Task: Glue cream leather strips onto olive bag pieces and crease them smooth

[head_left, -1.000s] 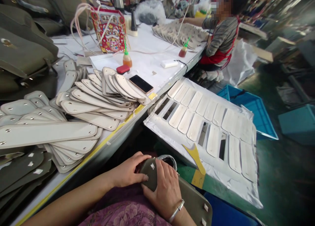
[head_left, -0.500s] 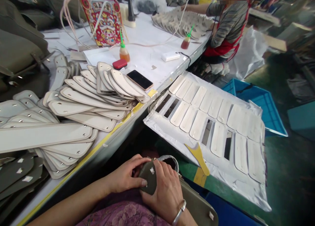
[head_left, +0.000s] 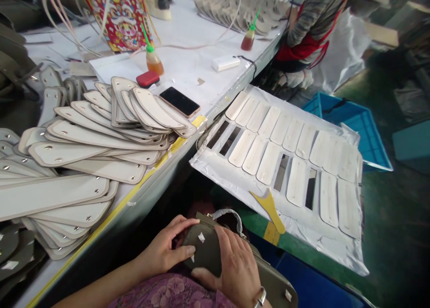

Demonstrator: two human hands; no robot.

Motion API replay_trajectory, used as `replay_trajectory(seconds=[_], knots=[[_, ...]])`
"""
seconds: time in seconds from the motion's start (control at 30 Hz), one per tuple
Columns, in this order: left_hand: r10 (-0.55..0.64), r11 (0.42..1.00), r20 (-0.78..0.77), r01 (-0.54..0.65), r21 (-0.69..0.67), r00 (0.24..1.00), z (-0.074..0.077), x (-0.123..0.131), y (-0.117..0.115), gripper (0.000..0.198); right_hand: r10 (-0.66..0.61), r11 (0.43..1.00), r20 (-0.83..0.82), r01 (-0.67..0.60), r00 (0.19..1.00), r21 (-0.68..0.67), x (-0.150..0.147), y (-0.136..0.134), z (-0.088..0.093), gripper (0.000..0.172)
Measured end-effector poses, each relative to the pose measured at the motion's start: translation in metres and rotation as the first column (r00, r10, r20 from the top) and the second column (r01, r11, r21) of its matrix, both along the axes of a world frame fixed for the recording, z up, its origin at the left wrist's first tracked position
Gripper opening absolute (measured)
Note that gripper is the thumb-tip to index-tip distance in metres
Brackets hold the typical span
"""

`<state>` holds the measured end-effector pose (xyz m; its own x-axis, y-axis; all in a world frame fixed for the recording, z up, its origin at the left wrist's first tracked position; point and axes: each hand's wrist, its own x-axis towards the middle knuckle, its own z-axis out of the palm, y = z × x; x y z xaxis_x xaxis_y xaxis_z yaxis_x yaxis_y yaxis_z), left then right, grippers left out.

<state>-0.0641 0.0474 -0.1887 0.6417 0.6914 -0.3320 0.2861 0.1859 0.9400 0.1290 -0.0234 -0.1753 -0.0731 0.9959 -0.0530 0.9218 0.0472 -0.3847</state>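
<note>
An olive-green bag (head_left: 206, 256) rests across my lap, its rounded end towards the left. White sticker tabs mark its face, and a pale wrapped handle (head_left: 231, 213) rises behind it. My left hand (head_left: 171, 244) grips the rounded end, fingers over the top edge and thumb pressed on the face beside a small stud. Across the middle lies my right hand (head_left: 239, 264), wearing a silver bracelet; its fingers curl over the top and its thumb presses near the lower edge. The bag's underside is hidden.
Stacked grey panels (head_left: 107, 133) with metal studs cover the table's left side, beside a phone (head_left: 179, 101). Glue bottles (head_left: 153, 62) stand further back. To the right are a white board (head_left: 208, 161) of pale strips, a yellow scraper (head_left: 270, 209), a blue crate (head_left: 366, 120) and a co-worker (head_left: 309, 35).
The view has shifted, so the table things appear further left. My hands have spread apart slightly, and more of the bag's face shows between them.
</note>
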Motion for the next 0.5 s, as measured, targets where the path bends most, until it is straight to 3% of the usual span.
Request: replay_trajectory(seconds=[0.1,0.17,0.33,0.5], knots=[[0.013,1.000,-0.027,-0.012,0.012,1.000,-0.001,0.002,-0.001,0.044,-0.028,0.989,-0.037,0.022,0.999,-0.147,0.000,0.011,0.006,0.040],[0.020,1.000,-0.031,-0.020,0.017,0.999,-0.001,0.003,-0.002,0.043,-0.045,0.973,-0.056,0.031,0.997,-0.228,0.000,0.018,0.012,0.028],[0.010,0.999,-0.050,-0.008,0.041,0.999,0.007,0.000,0.001,0.043,-0.049,0.968,-0.058,0.034,0.997,-0.249,-0.004,0.020,0.023,0.026],[-0.175,0.980,-0.150,0.188,0.072,0.973,0.024,0.002,0.014,0.038,-0.043,0.990,0.017,0.045,0.999,-0.136,-0.007,0.006,0.019,0.037]])
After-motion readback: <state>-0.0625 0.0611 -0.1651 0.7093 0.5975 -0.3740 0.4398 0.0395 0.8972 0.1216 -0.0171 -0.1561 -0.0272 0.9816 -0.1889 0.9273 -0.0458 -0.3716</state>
